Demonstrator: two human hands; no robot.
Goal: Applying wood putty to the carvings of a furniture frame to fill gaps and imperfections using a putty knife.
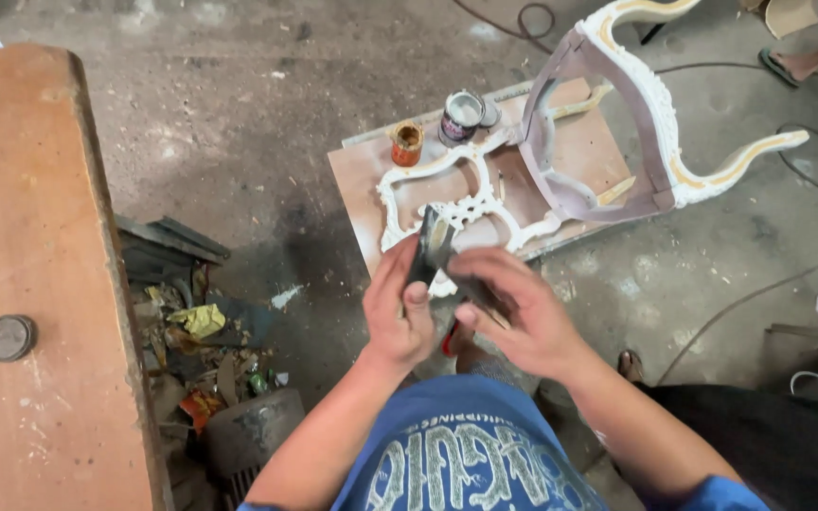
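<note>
Both hands meet in front of the person's chest on one small thing: a dark, flat, folded piece that looks like abrasive paper or a thin stiff sheet point(431, 248), held above the grey concrete floor point(239, 142) and just short of the carved white chair frame with gilded edges point(617, 104) that lies on its side on a flat brown board point(362, 175). The left hand point(400, 312) is closed around the lower part of the dark piece, thumb pressed flat against its near face, while the right hand point(513, 312) pinches its other end between narrowed fingers; what the right palm hides I cannot tell. Judging by how it stands up from the grip with a crease, the piece is probably light and thin, stiff enough to hold a fold yet easily bent or torn, with a rough face that should not slip; a pinch along the folded edge looks the safest hold. On the board beside the frame stand a small orange tin point(407, 143) and a dark open tin with pale contents point(463, 116), close together. A long reddish wooden bench top point(40, 237) with a round grey lid point(8, 338) fills the left, and scraps litter the floor beside it. Another person's sandalled foot point(788, 64) shows at the top right.
</note>
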